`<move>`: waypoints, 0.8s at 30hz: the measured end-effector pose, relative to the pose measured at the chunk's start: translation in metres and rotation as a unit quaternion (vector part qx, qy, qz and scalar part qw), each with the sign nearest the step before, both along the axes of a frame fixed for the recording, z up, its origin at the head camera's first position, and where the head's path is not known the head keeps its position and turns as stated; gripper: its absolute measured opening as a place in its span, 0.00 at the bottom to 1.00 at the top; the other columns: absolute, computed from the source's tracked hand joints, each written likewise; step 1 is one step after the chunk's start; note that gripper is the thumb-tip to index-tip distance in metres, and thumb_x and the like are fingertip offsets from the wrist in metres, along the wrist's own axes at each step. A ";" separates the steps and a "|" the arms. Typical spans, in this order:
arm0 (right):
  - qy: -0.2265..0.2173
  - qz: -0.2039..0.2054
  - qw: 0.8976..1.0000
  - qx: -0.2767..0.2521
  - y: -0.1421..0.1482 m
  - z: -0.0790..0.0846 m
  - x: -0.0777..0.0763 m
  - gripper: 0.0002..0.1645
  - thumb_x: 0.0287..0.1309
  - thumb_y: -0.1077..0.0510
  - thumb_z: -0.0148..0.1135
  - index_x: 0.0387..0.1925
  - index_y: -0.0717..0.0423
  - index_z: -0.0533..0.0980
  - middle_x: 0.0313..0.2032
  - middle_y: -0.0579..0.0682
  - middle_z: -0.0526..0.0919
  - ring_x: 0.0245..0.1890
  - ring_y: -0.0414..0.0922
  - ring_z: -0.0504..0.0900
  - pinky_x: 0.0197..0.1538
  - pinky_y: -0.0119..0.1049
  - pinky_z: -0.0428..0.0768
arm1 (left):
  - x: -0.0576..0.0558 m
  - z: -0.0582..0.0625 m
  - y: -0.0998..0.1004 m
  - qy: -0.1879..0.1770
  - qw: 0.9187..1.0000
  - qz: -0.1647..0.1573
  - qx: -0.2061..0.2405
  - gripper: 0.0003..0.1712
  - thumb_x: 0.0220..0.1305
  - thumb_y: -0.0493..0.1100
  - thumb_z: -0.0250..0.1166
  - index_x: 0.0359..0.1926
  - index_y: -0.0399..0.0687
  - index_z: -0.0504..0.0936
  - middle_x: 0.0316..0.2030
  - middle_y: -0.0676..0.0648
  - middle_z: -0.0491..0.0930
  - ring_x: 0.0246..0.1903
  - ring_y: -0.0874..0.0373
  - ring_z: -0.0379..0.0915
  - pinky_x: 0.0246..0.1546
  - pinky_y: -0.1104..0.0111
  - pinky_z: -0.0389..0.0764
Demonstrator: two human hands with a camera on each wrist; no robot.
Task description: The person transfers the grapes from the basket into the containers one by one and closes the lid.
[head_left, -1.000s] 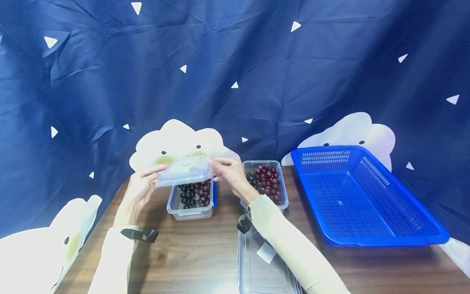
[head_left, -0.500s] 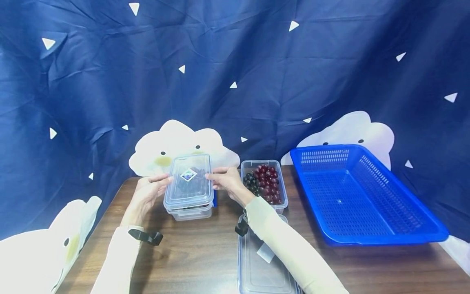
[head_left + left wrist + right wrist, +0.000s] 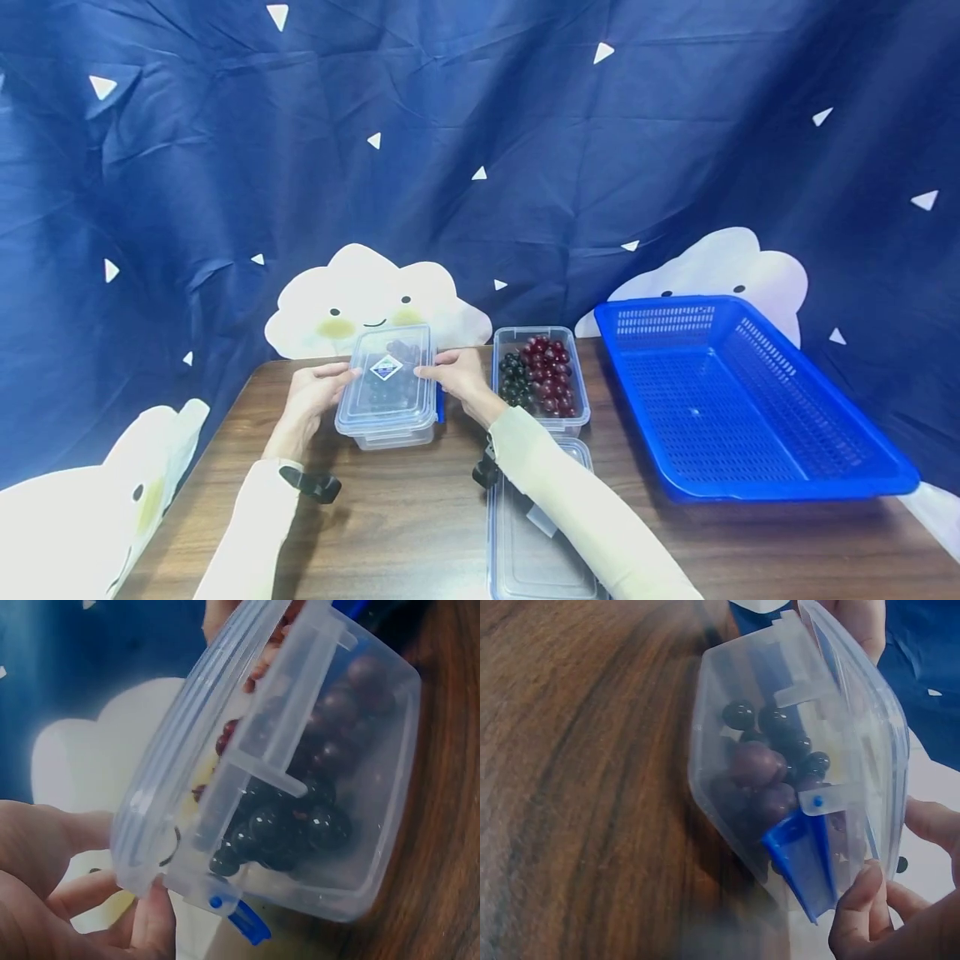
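Observation:
Both my hands hold a clear container lid (image 3: 390, 393) with a diamond-shaped sticker over a clear plastic container (image 3: 395, 438). My left hand (image 3: 313, 400) pinches its left edge, and my right hand (image 3: 462, 379) pinches its right edge. In the left wrist view a gap shows between the lid (image 3: 176, 742) and the container rim. Dark green grapes (image 3: 277, 829) and purple-red grapes (image 3: 755, 765) lie inside the container. A blue side clip (image 3: 804, 862) hangs unfastened in the right wrist view, and another blue clip (image 3: 250, 922) hangs on the opposite side.
Right of the covered container stands a second clear container (image 3: 566, 427) with green and red grapes and no lid on. Before it lies another clear lid (image 3: 540, 554), partly under my right sleeve. A blue plastic basket (image 3: 750, 408) occupies the right of the wooden table (image 3: 397, 525).
The lid has come down from above the container and tipped from near-level to facing me, now lying over the opening. Both hands have moved with it, keeping hold of its edges.

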State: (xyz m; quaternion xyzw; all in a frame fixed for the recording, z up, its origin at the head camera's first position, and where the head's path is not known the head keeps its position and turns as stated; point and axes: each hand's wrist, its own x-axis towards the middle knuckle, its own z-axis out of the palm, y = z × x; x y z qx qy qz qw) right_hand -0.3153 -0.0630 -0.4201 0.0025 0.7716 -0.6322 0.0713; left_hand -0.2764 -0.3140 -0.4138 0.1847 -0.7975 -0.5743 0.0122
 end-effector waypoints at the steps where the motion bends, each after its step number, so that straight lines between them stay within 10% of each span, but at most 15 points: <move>1: 0.004 -0.007 1.000 0.012 -0.001 -0.001 0.000 0.20 0.48 0.55 0.83 0.43 0.61 0.89 0.47 0.55 0.90 0.41 0.44 0.84 0.46 0.36 0.85 | 0.000 -0.001 0.000 -0.002 1.000 0.001 -0.009 0.35 0.66 0.49 0.74 0.68 0.34 0.78 0.65 0.33 0.80 0.48 0.58 0.86 0.53 0.70 0.88; 7: 0.025 -0.041 0.997 0.067 -0.007 0.002 0.000 0.17 0.46 0.56 0.82 0.38 0.60 0.89 0.49 0.55 0.90 0.52 0.52 0.84 0.64 0.47 0.81 | -0.004 -0.004 0.001 -0.013 0.999 -0.005 -0.031 0.34 0.66 0.49 0.73 0.66 0.34 0.79 0.66 0.32 0.78 0.64 0.42 0.80 0.67 0.56 0.81; 24: -0.002 -0.052 0.995 0.091 -0.010 -0.007 0.003 0.16 0.50 0.53 0.81 0.39 0.57 0.89 0.43 0.54 0.91 0.43 0.48 0.87 0.53 0.43 0.86 | -0.003 -0.011 0.003 -0.024 0.999 -0.007 -0.046 0.32 0.69 0.51 0.71 0.67 0.39 0.80 0.63 0.36 0.81 0.53 0.52 0.83 0.61 0.60 0.84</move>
